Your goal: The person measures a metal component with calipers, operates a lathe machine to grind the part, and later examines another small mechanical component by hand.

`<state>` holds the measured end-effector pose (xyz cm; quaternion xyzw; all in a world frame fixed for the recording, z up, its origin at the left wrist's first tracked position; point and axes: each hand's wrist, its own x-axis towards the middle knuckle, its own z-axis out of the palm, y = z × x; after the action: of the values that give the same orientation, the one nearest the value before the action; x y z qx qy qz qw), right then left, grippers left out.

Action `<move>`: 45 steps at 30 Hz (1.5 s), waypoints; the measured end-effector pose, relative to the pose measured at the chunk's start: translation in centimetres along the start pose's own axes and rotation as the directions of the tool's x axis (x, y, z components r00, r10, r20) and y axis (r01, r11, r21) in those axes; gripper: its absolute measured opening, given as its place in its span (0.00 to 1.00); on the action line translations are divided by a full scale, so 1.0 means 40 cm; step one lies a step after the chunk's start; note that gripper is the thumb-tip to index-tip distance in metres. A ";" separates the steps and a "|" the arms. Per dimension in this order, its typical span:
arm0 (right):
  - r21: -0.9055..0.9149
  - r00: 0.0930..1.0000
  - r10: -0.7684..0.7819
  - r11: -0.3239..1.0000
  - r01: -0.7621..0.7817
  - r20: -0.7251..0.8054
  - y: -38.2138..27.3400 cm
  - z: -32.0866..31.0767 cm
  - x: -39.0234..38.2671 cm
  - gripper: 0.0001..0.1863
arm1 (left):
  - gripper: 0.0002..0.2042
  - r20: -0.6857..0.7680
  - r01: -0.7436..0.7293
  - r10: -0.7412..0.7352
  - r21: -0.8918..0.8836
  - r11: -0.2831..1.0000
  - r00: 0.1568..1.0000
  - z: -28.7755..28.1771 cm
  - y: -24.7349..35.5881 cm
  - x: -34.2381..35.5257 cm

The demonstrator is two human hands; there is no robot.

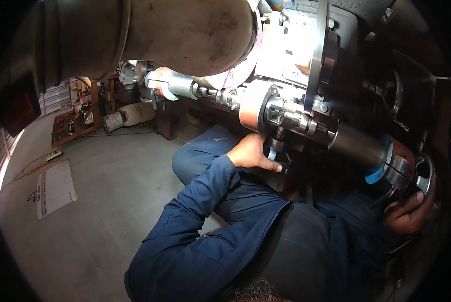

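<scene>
A stepped metal shaft (220, 95) lies across the machine, with an orange collar (253, 111) around its middle. My left hand (250, 152) is below that collar, its fingers curled round a dark handwheel (287, 163), thumb pointing right; part of the wheel is hidden. At the right, my right hand (409, 214) closes on the lower rim of a metal handwheel (428, 173). Just left of that wheel stands an orange and blue chuck (399, 160), next to a dark cylinder (359, 143). Another orange chuck (160, 83) shows at the shaft's far left.
A large grey rounded machine housing (185, 38) hangs over the upper left. An upright metal bar (317, 55) rises beside the brightly lit block. On the floor lie a white board (57, 189) and a power strip (54, 156). A brown rack (74, 126) stands at the left.
</scene>
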<state>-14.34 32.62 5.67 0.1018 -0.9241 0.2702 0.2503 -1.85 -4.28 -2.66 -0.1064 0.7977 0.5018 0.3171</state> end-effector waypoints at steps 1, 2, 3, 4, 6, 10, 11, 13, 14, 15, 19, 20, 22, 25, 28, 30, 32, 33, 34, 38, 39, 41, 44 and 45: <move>0.069 1.000 -0.014 0.998 0.015 -0.008 -0.001 0.005 -0.001 0.19 | 0.47 0.005 0.006 -0.006 -0.005 1.000 1.000 0.001 -0.004 -0.004; 0.078 1.000 -0.018 0.997 0.018 -0.007 -0.005 0.007 -0.001 0.19 | 0.47 0.010 0.012 -0.012 -0.010 1.000 1.000 0.002 -0.007 -0.008; 0.059 1.000 0.008 0.998 -0.009 0.028 -0.009 0.005 0.001 0.19 | 0.47 0.001 0.016 -0.016 -0.010 1.000 1.000 0.003 -0.009 -0.014; 0.030 0.997 0.039 0.999 -0.041 0.060 -0.011 -0.001 0.006 0.19 | 0.47 0.001 0.012 -0.012 -0.001 1.000 1.000 0.003 -0.008 -0.013; 0.012 0.992 0.055 0.998 -0.057 0.111 0.001 -0.013 0.017 0.19 | 0.47 0.000 0.008 -0.008 0.009 1.000 1.000 0.003 -0.006 -0.012; -0.010 0.961 0.140 0.990 -0.142 0.237 0.014 -0.028 0.036 0.18 | 0.47 0.010 -0.006 0.007 -0.011 1.000 1.000 0.004 -0.005 -0.005; -0.010 0.961 0.140 0.990 -0.142 0.237 0.018 -0.028 0.034 0.18 | 0.47 0.005 -0.002 0.002 0.000 1.000 1.000 0.006 -0.006 -0.009; -0.036 0.966 0.102 0.995 -0.097 0.237 0.023 -0.029 0.036 0.18 | 0.46 0.015 0.014 -0.013 -0.014 1.000 1.000 0.004 -0.001 -0.013; -0.040 0.967 0.102 0.995 -0.095 0.235 0.020 -0.030 0.037 0.18 | 0.46 0.026 0.029 -0.028 -0.027 0.999 0.999 0.002 0.002 -0.014; -0.038 0.968 0.097 0.995 -0.091 0.231 0.015 -0.028 0.038 0.18 | 0.46 0.028 0.024 -0.024 -0.029 0.999 0.999 0.000 0.003 -0.015; -0.104 0.974 0.126 0.989 -0.108 0.188 0.011 -0.028 0.039 0.17 | 0.36 -0.078 -0.085 0.099 0.162 0.983 0.992 -0.051 0.041 -0.036; -0.081 0.985 0.060 0.996 -0.047 0.160 0.013 -0.027 0.044 0.17 | 0.30 -0.217 -0.049 0.120 0.303 0.952 0.969 -0.095 0.090 -0.068; -0.106 0.988 0.093 0.991 -0.080 0.123 -0.009 -0.025 0.039 0.17 | 0.18 -0.615 -0.160 0.360 0.356 0.921 0.702 -0.177 0.111 -0.158; -0.122 0.990 0.088 0.990 -0.074 0.114 -0.013 -0.029 0.041 0.17 | 0.08 -0.856 0.069 0.517 0.516 0.854 0.012 -0.328 0.113 -0.205; -0.102 0.982 0.056 0.994 -0.039 0.178 -0.034 -0.015 0.051 0.18 | 0.15 -0.711 0.188 0.676 0.703 0.686 0.194 -0.524 0.002 -0.229; -0.101 0.983 0.041 0.995 -0.023 0.178 -0.009 -0.021 0.058 0.19 | 0.13 -0.809 0.118 0.450 0.524 0.843 0.380 -0.530 0.012 -0.181; -0.083 0.977 0.050 0.996 -0.033 0.206 0.023 -0.032 0.049 0.20 | 0.13 -0.773 0.039 0.461 0.528 0.849 0.435 -0.538 0.014 -0.134; -0.093 0.980 0.041 0.995 -0.024 0.195 0.021 -0.043 0.043 0.20 | 0.13 -0.795 0.041 0.449 0.507 0.861 0.408 -0.539 0.009 -0.121; -0.120 0.972 0.064 0.992 -0.037 0.226 0.010 -0.048 0.040 0.21 | 0.13 -0.822 0.058 0.425 0.479 0.876 0.378 -0.534 -0.008 -0.134; -0.107 0.966 0.035 0.994 -0.007 0.256 0.018 -0.086 -0.004 0.23 | 0.10 -0.864 0.027 0.491 0.497 0.867 0.112 -0.454 -0.051 -0.183; -0.065 0.956 0.058 0.997 -0.040 0.288 0.019 -0.100 -0.021 0.24 | 0.07 -0.879 0.018 0.473 0.474 0.880 0.055 -0.426 -0.058 -0.187; -0.081 0.973 -0.029 0.995 0.049 0.230 0.011 -0.112 -0.029 0.24 | 0.06 -0.875 -0.009 0.482 0.482 0.876 0.031 -0.404 -0.107 -0.206; -0.251 0.906 -0.423 0.877 0.410 0.002 -0.073 -0.129 0.020 0.23 | 0.06 -0.776 -0.028 0.623 0.628 0.778 -0.094 -0.387 -0.167 -0.221; -0.251 0.900 -0.436 0.870 0.425 0.012 -0.134 -0.135 0.043 0.23 | 0.06 -0.787 -0.027 0.610 0.615 0.788 -0.097 -0.375 -0.170 -0.226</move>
<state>-11.89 31.05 12.90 0.2668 -0.8988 0.0924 0.3354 2.49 -21.87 2.30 -0.1528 0.8618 0.1586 -0.4568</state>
